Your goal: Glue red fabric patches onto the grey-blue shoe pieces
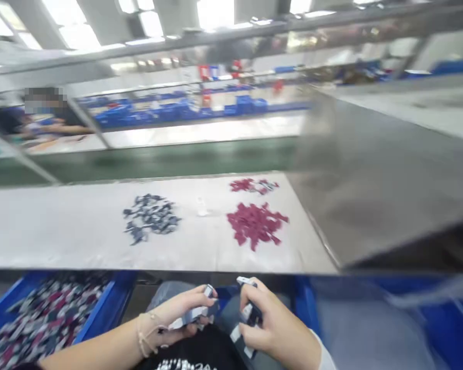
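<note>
My left hand (191, 307) is closed around several small dark grey and white pieces (197, 312), held above my lap just off the table's front edge. Level with it, my right hand (268, 321) curls its fingers round more small grey-and-white pieces (247, 311). A gap separates the two hands. What kind of parts these are, I cannot make out. Beyond them on the white table (73, 231) lie a pile of dark grey pieces (152, 216) and a larger pile of dark red pieces (254, 225). Behind the red pile is a smaller red and grey heap (244, 185).
At lower left a blue bin (118, 298) holds mixed grey, white and red pieces. A small white object (201, 208) stands between the piles. A large grey metal panel (355, 180) borders the table's right side. Another person (56, 121) sits across at the far left.
</note>
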Action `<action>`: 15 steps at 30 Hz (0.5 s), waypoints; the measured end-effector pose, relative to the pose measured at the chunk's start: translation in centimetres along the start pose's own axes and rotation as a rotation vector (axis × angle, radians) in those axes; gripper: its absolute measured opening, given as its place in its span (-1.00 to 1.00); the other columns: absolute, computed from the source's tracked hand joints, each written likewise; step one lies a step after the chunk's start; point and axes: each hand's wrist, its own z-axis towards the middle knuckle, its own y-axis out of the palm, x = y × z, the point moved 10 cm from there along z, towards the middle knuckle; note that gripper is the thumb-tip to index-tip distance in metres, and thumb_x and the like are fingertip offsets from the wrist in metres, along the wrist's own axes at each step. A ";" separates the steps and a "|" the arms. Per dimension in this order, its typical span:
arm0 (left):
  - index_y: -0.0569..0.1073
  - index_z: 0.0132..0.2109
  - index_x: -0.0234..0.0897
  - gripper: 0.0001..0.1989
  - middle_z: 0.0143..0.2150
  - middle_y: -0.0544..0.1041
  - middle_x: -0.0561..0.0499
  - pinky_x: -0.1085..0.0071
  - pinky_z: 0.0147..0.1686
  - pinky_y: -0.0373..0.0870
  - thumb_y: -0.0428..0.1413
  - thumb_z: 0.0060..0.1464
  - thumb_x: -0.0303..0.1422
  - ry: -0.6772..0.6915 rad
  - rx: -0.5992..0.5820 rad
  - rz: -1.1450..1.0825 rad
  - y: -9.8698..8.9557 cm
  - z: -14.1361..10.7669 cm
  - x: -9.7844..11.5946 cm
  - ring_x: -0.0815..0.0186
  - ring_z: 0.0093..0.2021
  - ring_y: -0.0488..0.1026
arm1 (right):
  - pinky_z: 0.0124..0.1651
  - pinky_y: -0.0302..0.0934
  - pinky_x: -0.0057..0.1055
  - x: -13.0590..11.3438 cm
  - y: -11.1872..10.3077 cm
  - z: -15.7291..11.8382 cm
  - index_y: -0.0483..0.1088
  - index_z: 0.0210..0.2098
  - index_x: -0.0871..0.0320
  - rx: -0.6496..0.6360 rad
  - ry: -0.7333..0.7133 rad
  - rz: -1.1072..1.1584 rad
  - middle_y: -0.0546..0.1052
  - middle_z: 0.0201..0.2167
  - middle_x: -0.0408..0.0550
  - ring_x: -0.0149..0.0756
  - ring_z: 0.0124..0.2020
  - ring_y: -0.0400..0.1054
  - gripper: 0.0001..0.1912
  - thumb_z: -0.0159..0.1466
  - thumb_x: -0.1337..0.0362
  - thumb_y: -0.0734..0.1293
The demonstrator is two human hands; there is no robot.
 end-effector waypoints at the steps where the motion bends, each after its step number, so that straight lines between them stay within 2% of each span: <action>1: 0.41 -0.10 -0.27 -0.54 -0.42 0.39 0.07 0.64 -0.71 0.03 0.30 -0.12 -0.16 0.081 0.104 -0.030 -4.2 -1.6 1.4 0.43 -0.55 0.35 | -0.11 0.22 -0.41 -2.1 1.8 3.7 0.29 -0.37 0.11 -0.080 -0.034 -0.074 0.37 -0.24 -0.14 -0.29 -0.21 0.32 -0.75 0.06 0.49 0.41; 3: 0.40 -0.07 -0.26 -0.52 -0.40 0.44 0.07 0.59 -0.66 0.16 0.27 -0.11 -0.13 0.269 0.331 -0.059 -12.5 -4.5 4.4 0.40 -0.52 0.39 | -0.11 0.24 -0.41 -5.7 5.7 10.9 0.33 -0.34 0.14 -0.203 -0.085 -0.205 0.38 -0.25 -0.15 -0.30 -0.21 0.33 -0.72 0.04 0.49 0.47; 5: 0.39 -0.04 -0.23 -0.53 -0.30 0.49 0.05 0.51 -0.47 0.36 0.24 -0.06 -0.11 0.464 0.567 -0.050 -20.1 -7.0 7.5 0.32 -0.37 0.48 | -0.17 0.30 -0.38 -8.4 9.5 17.9 0.37 -0.27 0.19 -0.291 -0.095 -0.322 0.40 -0.25 -0.13 -0.31 -0.24 0.36 -0.72 0.10 0.41 0.51; 7: 0.39 -0.02 -0.24 -0.56 -0.16 0.52 -0.01 0.39 -0.21 0.44 0.21 -0.01 -0.14 0.612 0.764 0.015 -26.1 -8.0 10.7 0.22 -0.15 0.50 | -0.31 0.36 -0.39 -10.1 12.7 24.1 0.39 -0.17 0.23 -0.376 -0.064 -0.417 0.45 -0.29 -0.13 -0.36 -0.36 0.38 -0.82 0.30 0.29 0.42; 8: 0.40 -0.01 -0.26 -0.58 -0.08 0.52 -0.05 0.32 -0.07 0.43 0.21 0.02 -0.18 0.666 0.836 0.067 -28.2 -7.9 12.5 0.18 -0.04 0.48 | -0.34 0.38 -0.40 -11.0 13.6 26.9 0.40 -0.12 0.24 -0.388 -0.049 -0.456 0.47 -0.28 -0.11 -0.38 -0.38 0.40 -0.81 0.35 0.25 0.38; 10: 0.42 0.00 -0.32 -0.64 0.01 0.50 -0.11 0.15 0.09 0.35 0.19 0.09 -0.25 0.736 0.914 0.197 -31.0 -6.7 16.0 0.14 0.07 0.43 | -0.29 0.41 -0.36 -12.8 14.4 31.5 0.40 -0.06 0.24 -0.366 -0.031 -0.511 0.49 -0.21 -0.06 -0.34 -0.33 0.43 -0.77 0.40 0.21 0.34; 12: 0.43 0.01 -0.34 -0.66 0.04 0.50 -0.15 0.06 0.17 0.30 0.18 0.11 -0.29 0.768 0.928 0.341 -31.9 -5.2 19.1 0.12 0.11 0.42 | -0.15 0.42 -0.24 -14.6 14.2 34.3 0.40 -0.02 0.23 -0.312 -0.030 -0.538 0.49 -0.11 -0.01 -0.25 -0.19 0.45 -0.74 0.39 0.19 0.34; 14: 0.44 0.04 -0.32 -0.63 0.11 0.49 -0.18 0.06 0.24 0.25 0.15 0.11 -0.27 0.782 0.926 0.483 -31.6 -4.6 21.0 0.08 0.18 0.39 | 0.00 0.37 -0.09 -16.0 13.0 34.7 0.39 0.03 0.22 -0.245 -0.036 -0.534 0.47 -0.01 0.04 -0.15 -0.05 0.42 -0.67 0.37 0.15 0.36; 15: 0.43 0.06 -0.31 -0.60 0.17 0.44 -0.21 0.06 0.29 0.20 0.13 0.11 -0.25 0.788 0.931 0.550 -31.1 -4.8 21.5 0.04 0.25 0.33 | 0.06 0.32 -0.02 -16.3 12.0 34.0 0.37 0.08 0.20 -0.203 -0.038 -0.520 0.43 0.06 0.07 -0.09 0.01 0.39 -0.61 0.36 0.12 0.37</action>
